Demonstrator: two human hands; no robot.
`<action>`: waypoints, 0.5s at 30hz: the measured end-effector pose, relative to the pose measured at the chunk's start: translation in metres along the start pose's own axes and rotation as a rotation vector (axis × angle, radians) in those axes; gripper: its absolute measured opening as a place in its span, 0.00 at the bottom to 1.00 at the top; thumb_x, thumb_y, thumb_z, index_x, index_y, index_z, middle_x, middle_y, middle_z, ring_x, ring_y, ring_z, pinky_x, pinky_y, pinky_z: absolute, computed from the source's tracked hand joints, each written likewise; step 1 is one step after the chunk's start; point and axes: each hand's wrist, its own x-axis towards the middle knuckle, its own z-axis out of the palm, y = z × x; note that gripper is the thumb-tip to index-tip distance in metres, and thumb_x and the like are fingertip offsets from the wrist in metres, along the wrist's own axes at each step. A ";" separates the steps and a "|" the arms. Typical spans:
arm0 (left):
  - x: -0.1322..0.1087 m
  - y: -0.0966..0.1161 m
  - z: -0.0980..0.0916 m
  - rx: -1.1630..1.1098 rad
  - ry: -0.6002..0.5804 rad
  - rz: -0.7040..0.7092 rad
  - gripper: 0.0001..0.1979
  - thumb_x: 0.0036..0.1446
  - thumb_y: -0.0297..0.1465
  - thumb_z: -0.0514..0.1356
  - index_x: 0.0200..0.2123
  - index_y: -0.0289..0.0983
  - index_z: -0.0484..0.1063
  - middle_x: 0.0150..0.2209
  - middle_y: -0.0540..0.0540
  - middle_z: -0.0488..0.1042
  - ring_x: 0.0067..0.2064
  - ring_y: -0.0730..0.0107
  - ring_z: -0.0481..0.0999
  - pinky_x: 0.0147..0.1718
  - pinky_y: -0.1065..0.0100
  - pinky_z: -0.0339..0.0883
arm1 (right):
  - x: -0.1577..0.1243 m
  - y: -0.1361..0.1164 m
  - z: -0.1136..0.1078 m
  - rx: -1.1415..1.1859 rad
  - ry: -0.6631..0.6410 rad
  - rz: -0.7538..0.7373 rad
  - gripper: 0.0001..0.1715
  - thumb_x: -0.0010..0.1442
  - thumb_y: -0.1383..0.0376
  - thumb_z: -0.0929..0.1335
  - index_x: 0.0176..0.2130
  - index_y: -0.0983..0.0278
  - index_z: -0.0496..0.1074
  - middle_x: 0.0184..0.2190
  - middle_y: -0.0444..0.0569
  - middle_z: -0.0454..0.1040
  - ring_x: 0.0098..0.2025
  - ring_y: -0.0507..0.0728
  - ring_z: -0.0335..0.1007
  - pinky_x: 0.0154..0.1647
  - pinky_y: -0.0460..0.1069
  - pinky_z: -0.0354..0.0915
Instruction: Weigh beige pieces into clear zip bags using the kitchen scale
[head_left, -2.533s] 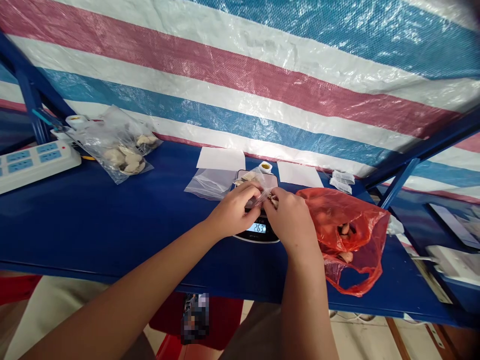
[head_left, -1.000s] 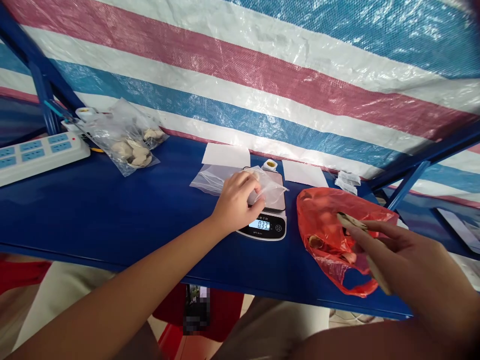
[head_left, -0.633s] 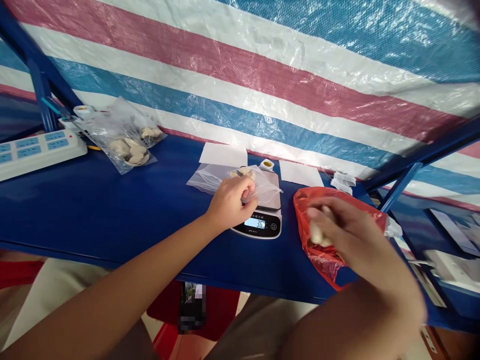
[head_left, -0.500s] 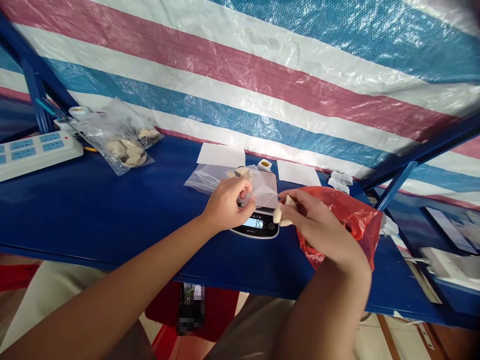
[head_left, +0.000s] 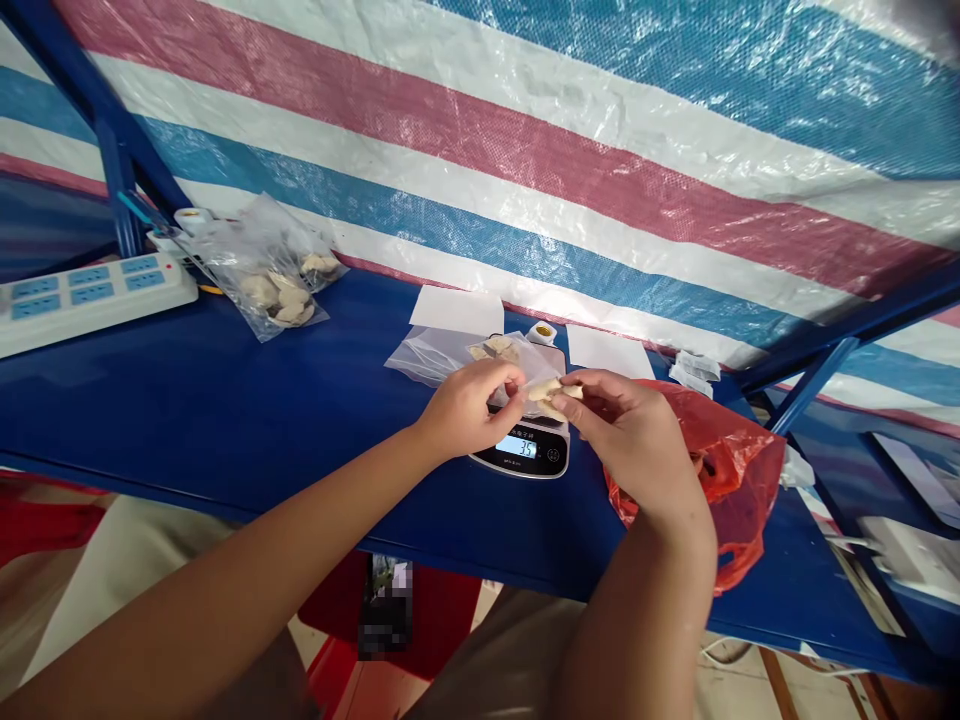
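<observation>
A kitchen scale (head_left: 520, 455) with a lit display reading about 35 stands near the middle of the table. On it lies a clear plastic zip bag (head_left: 429, 352) with several pale dried slices (head_left: 496, 348) inside. My left hand (head_left: 476, 405) is closed in a pinch at the bag's near edge. Between the thumb and fingers of my right hand (head_left: 626, 420) are pale beige dried pieces (head_left: 551, 395), held at the bag's right end, close to my left fingertips. Beside my right wrist sits a crumpled red plastic bag (head_left: 739, 465), its contents mostly hidden.
Filled clear bags (head_left: 277, 295) lie at the back left, next to a white power strip (head_left: 97, 290). White paper sheets (head_left: 457, 308) and a small white tape roll (head_left: 541, 332) are behind the scale. A blue frame post (head_left: 806, 385) rises at right.
My right hand has moved left from beside the red bag to the zip bag's end, carrying the pale pieces. My left hand stays at the bag. The view has shifted slightly.
</observation>
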 end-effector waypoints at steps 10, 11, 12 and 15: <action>0.002 -0.001 0.001 -0.083 0.011 0.013 0.03 0.68 0.29 0.57 0.39 0.40 0.70 0.34 0.50 0.74 0.29 0.77 0.70 0.30 0.70 0.66 | 0.004 -0.007 0.010 -0.043 0.058 0.156 0.20 0.61 0.48 0.75 0.35 0.61 0.80 0.32 0.48 0.82 0.34 0.61 0.81 0.35 0.52 0.72; 0.001 -0.001 0.001 -0.091 0.011 0.011 0.03 0.68 0.29 0.57 0.39 0.40 0.69 0.34 0.50 0.74 0.30 0.76 0.70 0.31 0.69 0.67 | 0.005 -0.007 0.011 -0.043 0.074 0.160 0.20 0.61 0.48 0.75 0.33 0.62 0.80 0.31 0.48 0.82 0.33 0.61 0.81 0.35 0.52 0.72; 0.001 -0.001 0.001 -0.100 0.013 0.009 0.03 0.68 0.29 0.57 0.38 0.40 0.69 0.35 0.49 0.74 0.31 0.75 0.71 0.31 0.69 0.68 | 0.006 -0.007 0.012 -0.048 0.089 0.167 0.20 0.60 0.48 0.75 0.32 0.62 0.80 0.30 0.48 0.82 0.32 0.60 0.81 0.33 0.51 0.72; 0.001 -0.001 0.003 -0.126 0.025 0.013 0.04 0.68 0.29 0.58 0.37 0.40 0.68 0.35 0.48 0.73 0.34 0.73 0.72 0.32 0.69 0.69 | 0.008 -0.008 0.014 -0.043 0.125 0.217 0.21 0.61 0.48 0.74 0.32 0.63 0.80 0.24 0.47 0.78 0.26 0.59 0.78 0.29 0.51 0.70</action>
